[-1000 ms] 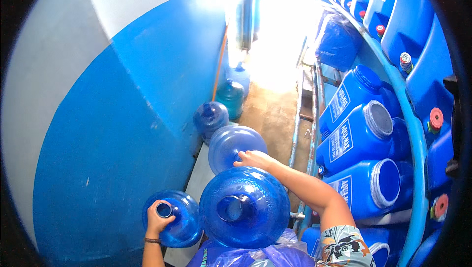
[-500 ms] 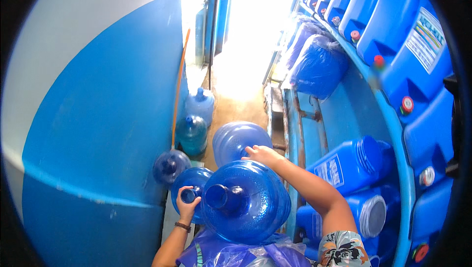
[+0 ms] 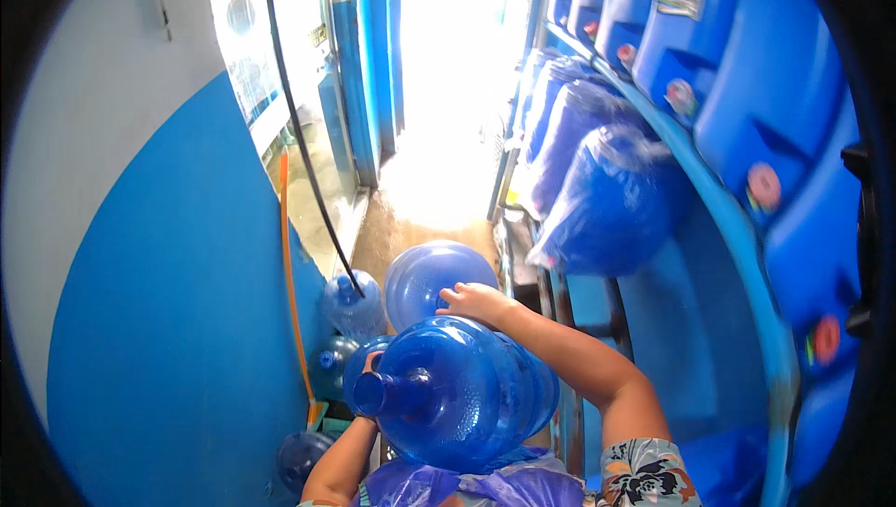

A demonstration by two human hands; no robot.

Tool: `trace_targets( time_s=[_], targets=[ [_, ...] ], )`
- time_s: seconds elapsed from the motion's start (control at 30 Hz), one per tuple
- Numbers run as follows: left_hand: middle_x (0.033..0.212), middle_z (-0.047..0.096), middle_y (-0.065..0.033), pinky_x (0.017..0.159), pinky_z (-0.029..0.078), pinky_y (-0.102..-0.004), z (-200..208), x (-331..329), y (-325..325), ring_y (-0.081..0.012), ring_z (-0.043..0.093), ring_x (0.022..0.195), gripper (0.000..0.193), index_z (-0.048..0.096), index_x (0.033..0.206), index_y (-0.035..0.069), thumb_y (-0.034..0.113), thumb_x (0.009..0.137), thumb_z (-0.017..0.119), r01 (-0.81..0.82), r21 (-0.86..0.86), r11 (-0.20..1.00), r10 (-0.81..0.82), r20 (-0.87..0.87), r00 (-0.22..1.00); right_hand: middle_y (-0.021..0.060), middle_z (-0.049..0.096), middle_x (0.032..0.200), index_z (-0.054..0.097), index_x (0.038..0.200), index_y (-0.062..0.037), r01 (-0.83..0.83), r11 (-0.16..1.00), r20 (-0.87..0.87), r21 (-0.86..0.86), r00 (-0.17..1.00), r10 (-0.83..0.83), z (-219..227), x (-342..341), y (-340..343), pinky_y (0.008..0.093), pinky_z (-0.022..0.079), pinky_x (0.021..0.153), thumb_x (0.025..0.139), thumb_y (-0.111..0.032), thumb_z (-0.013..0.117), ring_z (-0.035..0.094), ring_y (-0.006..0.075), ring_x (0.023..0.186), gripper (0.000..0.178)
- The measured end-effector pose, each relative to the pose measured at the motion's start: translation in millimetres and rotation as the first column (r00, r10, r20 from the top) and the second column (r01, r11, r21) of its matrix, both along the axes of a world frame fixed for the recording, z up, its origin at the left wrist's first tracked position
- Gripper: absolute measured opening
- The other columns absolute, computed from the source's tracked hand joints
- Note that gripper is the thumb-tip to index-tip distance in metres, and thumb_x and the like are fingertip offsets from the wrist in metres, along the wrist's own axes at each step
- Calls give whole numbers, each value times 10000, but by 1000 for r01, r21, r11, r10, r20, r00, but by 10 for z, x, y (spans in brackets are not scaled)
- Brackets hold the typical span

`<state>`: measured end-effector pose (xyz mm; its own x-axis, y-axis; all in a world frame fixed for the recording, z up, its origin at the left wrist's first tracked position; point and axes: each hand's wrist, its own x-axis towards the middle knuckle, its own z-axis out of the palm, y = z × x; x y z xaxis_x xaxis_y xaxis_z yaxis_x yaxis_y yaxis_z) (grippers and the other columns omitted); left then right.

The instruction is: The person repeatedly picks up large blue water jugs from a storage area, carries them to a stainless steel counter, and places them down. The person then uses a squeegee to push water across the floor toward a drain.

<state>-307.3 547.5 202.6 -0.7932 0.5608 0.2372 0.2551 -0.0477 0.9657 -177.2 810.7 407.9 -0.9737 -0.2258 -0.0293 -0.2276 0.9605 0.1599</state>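
A large translucent blue water jug (image 3: 467,395) lies tilted between my forearms and against my body, its open neck pointing left. Beyond it my right hand (image 3: 474,304) has its fingers curled at the neck of a second, paler blue water jug (image 3: 437,269). My left hand (image 3: 372,360) is mostly hidden behind the front jug's neck; a little of it shows at a third blue water jug (image 3: 353,378), which is largely covered too.
Along the left wall (image 3: 159,348) stand a clear jug (image 3: 355,306), a teal jug (image 3: 330,361), a dark blue jug (image 3: 303,460) and an orange pole (image 3: 292,283). Bagged blue containers (image 3: 611,204) sit at right, below a rack of blue containers (image 3: 747,69). A bright doorway (image 3: 448,87) lies ahead.
My view has shifted forward toward the doorway. All three jugs have travelled along with my hands. The front jug's neck has swung left, and my left hand has gone mostly behind it.
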Motion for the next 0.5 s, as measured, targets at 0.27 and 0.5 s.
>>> trace_targets(
  time_s=[0.27, 0.5],
  targets=[
    [966, 659, -62, 857, 494, -315, 486, -1198, 1883, -185, 624, 906, 454, 604, 1026, 55, -5, 619, 797, -59, -12, 998, 57, -137, 989, 155, 557, 1029, 579, 1077, -147, 40, 999, 17, -16, 999, -40, 351, -1186, 1799, 401, 554, 786, 943, -273, 511, 636, 322, 974, 196],
    [961, 665, -81, 835, 504, -317, 449, -2819, 3454, -194, 634, 897, 523, 609, 1045, 48, 45, 566, 819, -290, -16, 957, 289, -34, 957, 126, 554, 1031, 586, 1088, -165, 4, 990, -51, 142, 999, 4, 57, -2559, 3271, 349, 583, 672, 873, -198, 577, 679, 284, 840, 217]
  ],
)
